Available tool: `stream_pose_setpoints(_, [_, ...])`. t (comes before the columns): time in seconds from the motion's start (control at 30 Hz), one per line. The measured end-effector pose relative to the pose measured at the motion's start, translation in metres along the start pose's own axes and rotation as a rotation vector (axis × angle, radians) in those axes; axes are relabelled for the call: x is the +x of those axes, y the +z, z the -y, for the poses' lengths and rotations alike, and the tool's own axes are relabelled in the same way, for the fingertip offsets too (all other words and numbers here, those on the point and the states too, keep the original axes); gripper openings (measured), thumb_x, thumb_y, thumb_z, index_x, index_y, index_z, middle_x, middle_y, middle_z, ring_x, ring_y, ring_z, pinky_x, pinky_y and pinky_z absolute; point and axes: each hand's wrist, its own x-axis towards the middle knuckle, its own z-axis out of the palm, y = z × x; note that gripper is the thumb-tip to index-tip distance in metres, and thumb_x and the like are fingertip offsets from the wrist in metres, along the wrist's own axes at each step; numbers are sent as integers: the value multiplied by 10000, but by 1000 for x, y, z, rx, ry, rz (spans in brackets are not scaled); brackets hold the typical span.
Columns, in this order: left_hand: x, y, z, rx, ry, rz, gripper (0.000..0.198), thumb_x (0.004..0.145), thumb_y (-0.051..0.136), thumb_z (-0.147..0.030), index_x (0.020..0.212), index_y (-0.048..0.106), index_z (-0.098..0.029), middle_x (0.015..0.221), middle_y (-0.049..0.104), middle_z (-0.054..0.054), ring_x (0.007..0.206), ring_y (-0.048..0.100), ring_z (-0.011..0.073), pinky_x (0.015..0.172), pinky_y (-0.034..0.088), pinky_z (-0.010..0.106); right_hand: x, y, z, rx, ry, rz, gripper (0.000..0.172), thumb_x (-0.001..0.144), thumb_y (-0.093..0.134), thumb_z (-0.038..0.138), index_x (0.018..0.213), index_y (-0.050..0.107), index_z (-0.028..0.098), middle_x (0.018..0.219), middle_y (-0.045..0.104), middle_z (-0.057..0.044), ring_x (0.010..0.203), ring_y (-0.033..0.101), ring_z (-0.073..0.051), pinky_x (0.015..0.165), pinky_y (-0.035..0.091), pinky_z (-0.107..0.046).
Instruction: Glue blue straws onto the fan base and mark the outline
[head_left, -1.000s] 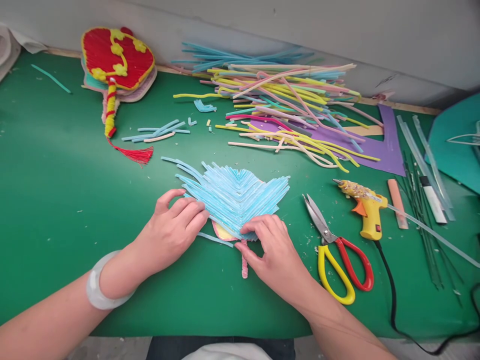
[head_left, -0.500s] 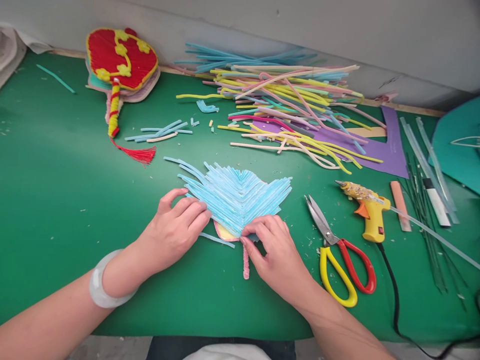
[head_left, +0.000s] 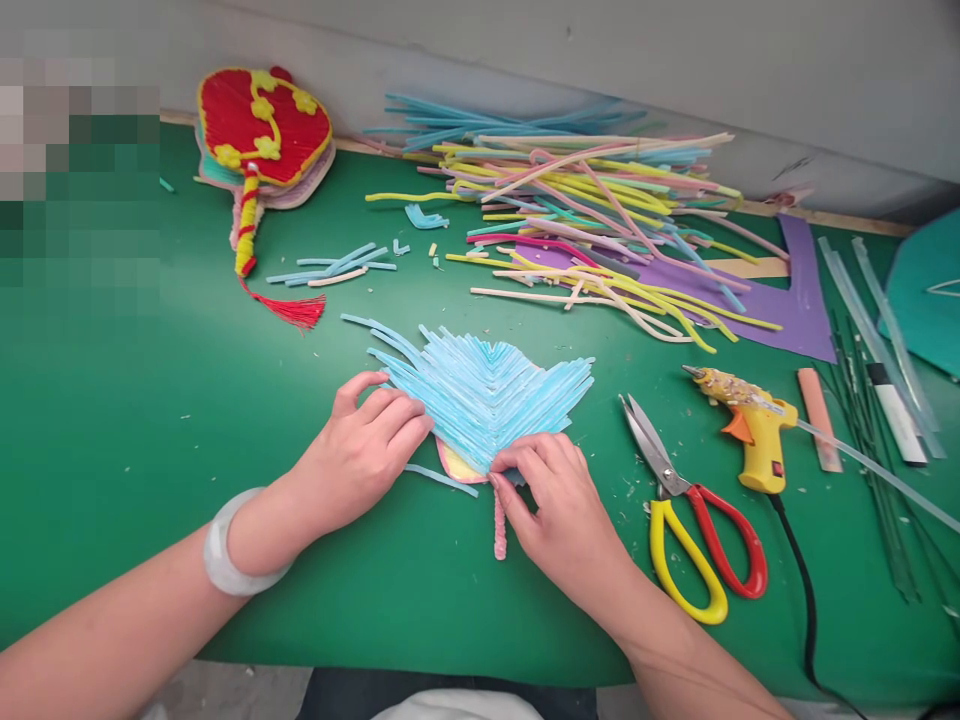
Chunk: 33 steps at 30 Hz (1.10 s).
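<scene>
A fan shape covered in light blue pipe cleaners (head_left: pixel 487 395) lies flat on the green table (head_left: pixel 150 400), with a pink wrapped handle (head_left: pixel 499 520) pointing toward me. My left hand (head_left: pixel 364 450) lies on its lower left edge, fingers stretched flat and pressing the blue strands down. My right hand (head_left: pixel 551 500) sits at the lower tip of the fan, fingertips curled and pinched on the blue strands beside the handle. A loose blue strand (head_left: pixel 439 478) pokes out between the two hands.
Red-and-yellow scissors (head_left: pixel 686 520) and a yellow glue gun (head_left: pixel 754 425) lie right of the fan, its black cord (head_left: pixel 806 610) trailing to the table's front edge. A pile of coloured pipe cleaners (head_left: pixel 585 210) lies behind, a finished red fan (head_left: pixel 262 130) at back left.
Both hands stay pressed on the blue fan. The view has shifted slightly, so everything sits a little further right in the picture; my left fingers have crept a bit further onto the strands.
</scene>
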Motion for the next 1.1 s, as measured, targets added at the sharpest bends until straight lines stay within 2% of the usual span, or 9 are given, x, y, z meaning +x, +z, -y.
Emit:
stream_pose_setpoints(0.4, [-2, 6, 2, -102, -97, 17, 209, 923, 477, -37, 895, 600, -203, 870, 697, 25, 856, 619, 183, 1016, 385, 465, 1, 1, 1, -18, 3, 14, 98, 952, 542, 148, 916, 598, 219, 932, 634, -42, 901, 547, -215, 799, 407, -377])
stream_pose_setpoints(0.67, [1, 4, -1, -253, -178, 8, 152, 937, 510, -90, 941, 611, -203, 901, 681, 39, 876, 584, 192, 971, 425, 438, 0, 2, 1, -31, -3, -2, 94, 953, 539, 151, 922, 592, 222, 937, 638, -44, 902, 546, -215, 798, 405, -377])
stream_pose_setpoints(0.97, [-2, 3, 0, -379, -199, -66, 211, 927, 535, -83, 1076, 620, -206, 1008, 670, 68, 969, 600, 200, 993, 437, 460, 0, 3, 0, -24, -15, -16, 78, 947, 548, 143, 934, 579, 213, 938, 638, -44, 896, 542, -217, 798, 403, -376])
stream_pose_setpoints(1.1, [-2, 5, 0, -368, -184, -22, 174, 941, 562, -138, 1082, 638, -203, 1026, 668, 76, 999, 603, 207, 1032, 408, 485, 0, 2, 0, -32, -11, -9, 73, 949, 549, 152, 937, 580, 216, 938, 638, -43, 902, 545, -217, 807, 407, -377])
